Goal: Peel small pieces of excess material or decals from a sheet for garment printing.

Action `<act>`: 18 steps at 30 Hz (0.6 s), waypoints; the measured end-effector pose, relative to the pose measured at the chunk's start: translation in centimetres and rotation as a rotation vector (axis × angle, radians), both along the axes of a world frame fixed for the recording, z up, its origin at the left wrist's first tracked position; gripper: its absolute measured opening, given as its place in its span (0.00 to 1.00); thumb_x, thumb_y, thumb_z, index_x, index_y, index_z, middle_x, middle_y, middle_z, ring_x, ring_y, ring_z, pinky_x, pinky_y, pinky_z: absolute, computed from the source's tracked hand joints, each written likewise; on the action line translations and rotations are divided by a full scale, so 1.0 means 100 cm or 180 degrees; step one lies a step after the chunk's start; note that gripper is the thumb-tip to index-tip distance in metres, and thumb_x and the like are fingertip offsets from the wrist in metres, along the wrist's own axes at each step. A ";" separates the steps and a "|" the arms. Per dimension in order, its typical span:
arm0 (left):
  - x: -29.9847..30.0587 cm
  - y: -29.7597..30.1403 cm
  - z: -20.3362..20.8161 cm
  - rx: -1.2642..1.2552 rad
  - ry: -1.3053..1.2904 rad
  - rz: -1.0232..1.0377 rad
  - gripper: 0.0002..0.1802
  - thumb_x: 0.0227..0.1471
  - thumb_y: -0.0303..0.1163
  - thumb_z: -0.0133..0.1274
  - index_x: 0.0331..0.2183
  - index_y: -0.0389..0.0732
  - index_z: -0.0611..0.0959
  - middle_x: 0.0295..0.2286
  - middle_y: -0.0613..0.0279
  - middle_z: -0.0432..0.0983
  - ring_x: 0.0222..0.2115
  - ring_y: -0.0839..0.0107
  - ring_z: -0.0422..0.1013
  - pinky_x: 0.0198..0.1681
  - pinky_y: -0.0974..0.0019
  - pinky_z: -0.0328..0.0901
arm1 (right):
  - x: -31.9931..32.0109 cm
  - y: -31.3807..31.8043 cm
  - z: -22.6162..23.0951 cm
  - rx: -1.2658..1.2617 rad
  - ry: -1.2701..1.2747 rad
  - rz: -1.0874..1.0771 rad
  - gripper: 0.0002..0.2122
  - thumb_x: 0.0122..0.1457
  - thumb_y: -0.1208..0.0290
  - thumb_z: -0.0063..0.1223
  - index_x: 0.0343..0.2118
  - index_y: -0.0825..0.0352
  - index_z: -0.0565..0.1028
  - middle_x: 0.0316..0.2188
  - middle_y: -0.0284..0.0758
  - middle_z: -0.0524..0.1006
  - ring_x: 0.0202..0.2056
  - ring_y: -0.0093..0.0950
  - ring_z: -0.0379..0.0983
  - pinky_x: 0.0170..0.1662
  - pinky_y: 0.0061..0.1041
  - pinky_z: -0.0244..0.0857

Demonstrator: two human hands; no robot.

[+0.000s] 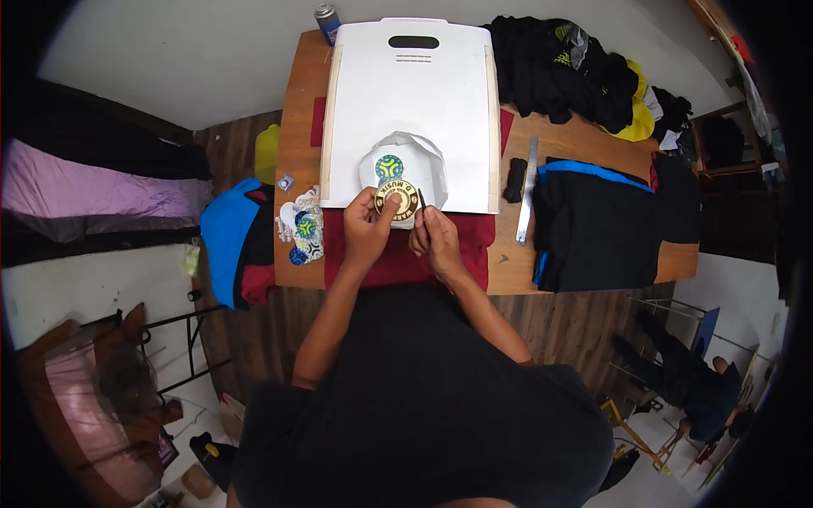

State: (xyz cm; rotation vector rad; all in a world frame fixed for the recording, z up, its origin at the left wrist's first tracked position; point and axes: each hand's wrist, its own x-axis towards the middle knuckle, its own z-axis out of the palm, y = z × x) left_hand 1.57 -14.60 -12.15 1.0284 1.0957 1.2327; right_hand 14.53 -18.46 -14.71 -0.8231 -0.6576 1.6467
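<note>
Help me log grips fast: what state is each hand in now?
Left hand: closed, holding a round brown-and-cream patch.
Right hand: closed, holding a slim dark tool.

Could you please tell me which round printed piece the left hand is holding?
The brown-and-cream piece in the left hand; one green-patterned piece shows just beyond it against the white sheet, another lies farther left.
</note>
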 end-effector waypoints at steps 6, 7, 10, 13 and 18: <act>-0.002 0.000 0.001 -0.0041 0.0011 -0.0033 0.06 0.53 0.27 0.54 0.27 0.35 0.75 0.23 0.68 0.74 0.22 0.87 0.66 0.24 0.81 0.60 | 0.003 0.001 0.001 0.0016 0.0036 0.0076 0.15 0.67 0.60 0.32 0.28 0.66 0.64 0.11 0.24 0.53 0.12 0.16 0.49 0.18 0.17 0.51; -0.002 0.000 0.001 -0.0046 0.0008 -0.0062 0.06 0.53 0.27 0.54 0.27 0.35 0.75 0.23 0.68 0.74 0.23 0.87 0.66 0.24 0.81 0.60 | 0.003 0.001 0.002 0.0016 0.0036 0.0075 0.15 0.67 0.60 0.32 0.28 0.66 0.64 0.11 0.24 0.53 0.12 0.16 0.49 0.18 0.17 0.51; -0.004 0.001 -0.005 -0.0053 -0.0017 -0.0117 0.06 0.53 0.26 0.53 0.27 0.36 0.75 0.23 0.68 0.74 0.23 0.87 0.67 0.24 0.82 0.60 | 0.003 0.001 0.004 0.0000 0.0032 0.0113 0.15 0.67 0.60 0.33 0.29 0.66 0.64 0.11 0.24 0.53 0.12 0.16 0.49 0.18 0.17 0.51; -0.003 0.001 -0.004 -0.0053 -0.0047 -0.0132 0.05 0.53 0.26 0.53 0.27 0.36 0.75 0.23 0.68 0.74 0.22 0.87 0.67 0.24 0.81 0.60 | 0.004 0.001 0.003 0.0016 0.0031 0.0150 0.16 0.66 0.59 0.33 0.29 0.66 0.64 0.11 0.24 0.54 0.12 0.16 0.49 0.18 0.17 0.51; -0.003 0.001 -0.002 -0.0058 -0.0037 -0.0130 0.05 0.52 0.26 0.53 0.27 0.35 0.75 0.23 0.68 0.74 0.22 0.87 0.67 0.24 0.81 0.61 | 0.004 0.001 0.002 0.0005 0.0010 0.0162 0.16 0.66 0.58 0.33 0.28 0.66 0.64 0.11 0.25 0.54 0.13 0.16 0.50 0.18 0.18 0.52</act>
